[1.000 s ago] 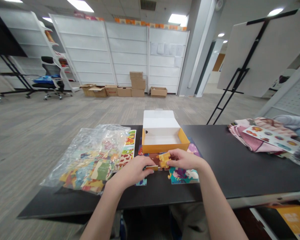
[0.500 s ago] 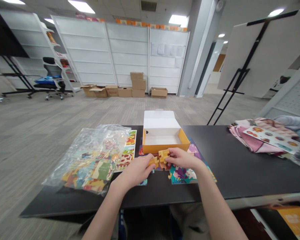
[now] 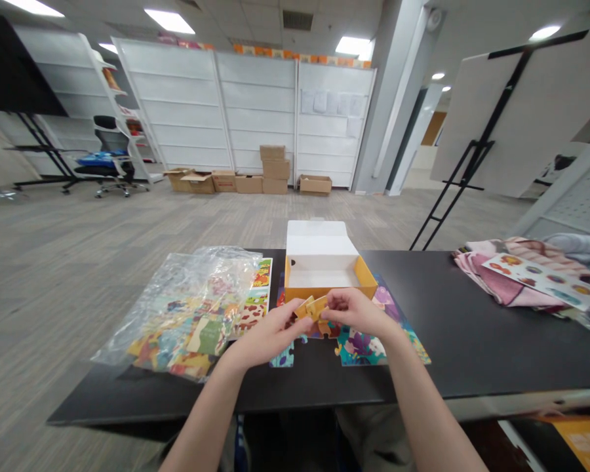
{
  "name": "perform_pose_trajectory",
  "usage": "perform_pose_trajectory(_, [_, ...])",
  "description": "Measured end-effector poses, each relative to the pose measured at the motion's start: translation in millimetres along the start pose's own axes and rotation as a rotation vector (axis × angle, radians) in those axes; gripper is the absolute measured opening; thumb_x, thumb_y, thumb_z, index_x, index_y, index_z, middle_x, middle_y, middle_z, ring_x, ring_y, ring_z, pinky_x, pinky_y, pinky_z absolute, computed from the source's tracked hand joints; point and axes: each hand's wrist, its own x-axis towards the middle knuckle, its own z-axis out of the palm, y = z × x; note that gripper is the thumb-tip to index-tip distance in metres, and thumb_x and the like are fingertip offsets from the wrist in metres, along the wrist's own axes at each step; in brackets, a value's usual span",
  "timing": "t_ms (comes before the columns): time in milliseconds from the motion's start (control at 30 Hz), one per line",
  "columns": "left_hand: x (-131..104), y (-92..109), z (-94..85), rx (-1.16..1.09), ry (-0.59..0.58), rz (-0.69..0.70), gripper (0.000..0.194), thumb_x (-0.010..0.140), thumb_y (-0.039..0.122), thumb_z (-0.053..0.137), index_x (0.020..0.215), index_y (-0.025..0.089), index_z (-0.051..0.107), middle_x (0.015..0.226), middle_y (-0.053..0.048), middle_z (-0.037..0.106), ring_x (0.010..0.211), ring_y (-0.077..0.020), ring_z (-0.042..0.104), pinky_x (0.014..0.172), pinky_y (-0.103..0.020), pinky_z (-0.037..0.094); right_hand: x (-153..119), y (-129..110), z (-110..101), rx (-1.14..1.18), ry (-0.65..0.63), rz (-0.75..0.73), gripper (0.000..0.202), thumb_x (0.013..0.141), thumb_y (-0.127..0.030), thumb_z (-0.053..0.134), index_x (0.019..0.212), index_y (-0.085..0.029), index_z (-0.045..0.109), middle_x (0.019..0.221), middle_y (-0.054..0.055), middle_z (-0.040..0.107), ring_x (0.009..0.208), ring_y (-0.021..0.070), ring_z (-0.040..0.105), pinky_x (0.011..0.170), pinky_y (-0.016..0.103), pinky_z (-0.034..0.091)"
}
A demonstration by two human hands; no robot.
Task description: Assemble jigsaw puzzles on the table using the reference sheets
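Yellow jigsaw puzzle pieces are held between my two hands, just in front of the open box. My left hand pinches them from the left, thumb on the near side. From the right, the fingers of my right hand are closed on their other edge. Whether the pieces interlock, I cannot tell. Below and behind the hands lies a partly assembled, colourful puzzle, some of it hidden by the box and the right hand. A loose blue puzzle piece rests by my left wrist.
An open yellow box with a white inside stands on the black table. At left, a clear plastic bag of puzzle pieces partly covers a picture sheet. Pink cloths and a sticker sheet lie at right.
The yellow pieces, held apart side by side at different heights before, are now drawn together and tilted, overlapping in view. My hands have come closer together. The camera view has shifted slightly.
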Motion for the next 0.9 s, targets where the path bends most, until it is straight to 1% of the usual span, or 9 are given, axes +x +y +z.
perform_pose_trajectory(100, [2.3, 2.2, 6.2, 0.077, 0.032, -0.003, 0.022, 0.098, 0.042, 0.053, 0.104, 0.021, 0.055, 0.09, 0.0, 0.065, 0.079, -0.0176, 0.062, 0.07, -0.028, 0.048, 2.0, -2.3, 7.1, -0.047, 0.075, -0.031, 0.035, 0.076, -0.047, 0.079, 0.089, -0.019, 0.062, 0.072, 0.0, 0.067, 0.064, 0.0149, 0.063, 0.062, 0.027, 0.048])
perform_pose_trajectory(267, [4.8, -3.1, 8.6, 0.198, 0.132, 0.002, 0.021, 0.103, 0.035, 0.04, 0.091, 0.022, 0.052, 0.083, 0.0, 0.064, 0.076, -0.0179, 0.061, 0.071, -0.03, 0.045, -0.8, -13.1, 13.8, -0.204, 0.151, -0.092, 0.026, 0.084, -0.041, 0.073, 0.096, -0.019, 0.067, 0.064, -0.001, 0.067, 0.058, 0.0142, 0.061, 0.058, 0.025, 0.047])
perform_pose_trajectory(400, [2.8, 0.6, 6.1, 0.228, 0.201, 0.057, 0.019, 0.103, 0.03, 0.041, 0.101, 0.021, 0.058, 0.099, -0.005, 0.067, 0.089, -0.02, 0.063, 0.08, -0.033, 0.048, -4.2, -23.0, 16.6, 0.007, 0.073, -0.091, 0.039, 0.089, -0.05, 0.066, 0.116, -0.021, 0.067, 0.062, -0.003, 0.066, 0.049, 0.0133, 0.06, 0.051, 0.025, 0.048])
perform_pose_trajectory(500, [2.0, 6.3, 6.2, 0.194, 0.238, 0.096, 0.02, 0.102, 0.027, 0.042, 0.108, 0.021, 0.06, 0.106, -0.006, 0.068, 0.096, -0.0208, 0.064, 0.087, -0.034, 0.05, -6.3, -30.4, 18.4, 0.154, 0.027, -0.111, 0.044, 0.087, -0.055, 0.068, 0.111, -0.019, 0.07, 0.076, 0.002, 0.072, 0.063, 0.0156, 0.068, 0.062, 0.027, 0.056])
perform_pose_trajectory(600, [1.1, 9.0, 5.1, 0.157, 0.275, 0.136, 0.023, 0.1, 0.024, 0.046, 0.119, 0.023, 0.06, 0.117, -0.007, 0.068, 0.105, -0.0214, 0.065, 0.093, -0.035, 0.052, -7.8, -35.8, 17.1, 0.186, 0.058, -0.125, 0.048, 0.082, -0.06, 0.071, 0.107, -0.018, 0.071, 0.087, 0.006, 0.075, 0.078, 0.019, 0.072, 0.07, 0.03, 0.058])
perform_pose_trajectory(700, [-2.7, 6.0, 0.4, 0.172, 0.317, 0.102, 0.038, 0.095, 0.024, 0.053, 0.133, 0.024, 0.054, 0.128, -0.008, 0.065, 0.108, -0.0222, 0.066, 0.093, -0.036, 0.054, -5.6, -35.8, 9.4, 0.164, 0.199, -0.141, 0.05, 0.083, -0.064, 0.067, 0.103, -0.019, 0.072, 0.098, 0.008, 0.076, 0.081, 0.0204, 0.071, 0.065, 0.029, 0.056])
perform_pose_trajectory(767, [-7.3, 1.2, -4.6, 0.223, 0.312, 0.047, 0.046, 0.093, 0.025, 0.057, 0.138, 0.023, 0.05, 0.129, -0.01, 0.064, 0.106, -0.0227, 0.067, 0.091, -0.037, 0.055, -1.5, -33.0, 0.3, 0.076, 0.388, -0.15, 0.047, 0.085, -0.062, 0.063, 0.099, -0.018, 0.071, 0.094, 0.009, 0.075, 0.077, 0.0205, 0.069, 0.065, 0.03, 0.054])
perform_pose_trajectory(833, [-13.3, -4.2, -10.1, 0.303, 0.271, 0.003, 0.043, 0.091, 0.027, 0.059, 0.133, 0.021, 0.054, 0.125, -0.01, 0.067, 0.103, -0.0235, 0.068, 0.09, -0.038, 0.054, 3.5, -30.0, -10.3, -0.107, 0.6, -0.149, 0.036, 0.089, -0.052, 0.06, 0.094, -0.018, 0.07, 0.088, 0.009, 0.074, 0.077, 0.0208, 0.068, 0.072, 0.033, 0.053])
perform_pose_trajectory(900, [-20.2, -8.3, -15.3, 0.392, 0.195, -0.03, 0.033, 0.09, 0.028, 0.061, 0.122, 0.02, 0.061, 0.116, -0.009, 0.071, 0.098, -0.0242, 0.069, 0.089, -0.039, 0.053, 8.1, -28.2, -19.7, -0.346, 0.705, -0.106, 0.023, 0.091, -0.039, 0.058, 0.093, -0.018, 0.068, 0.088, 0.008, 0.074, 0.079, 0.0215, 0.067, 0.079, 0.035, 0.051])
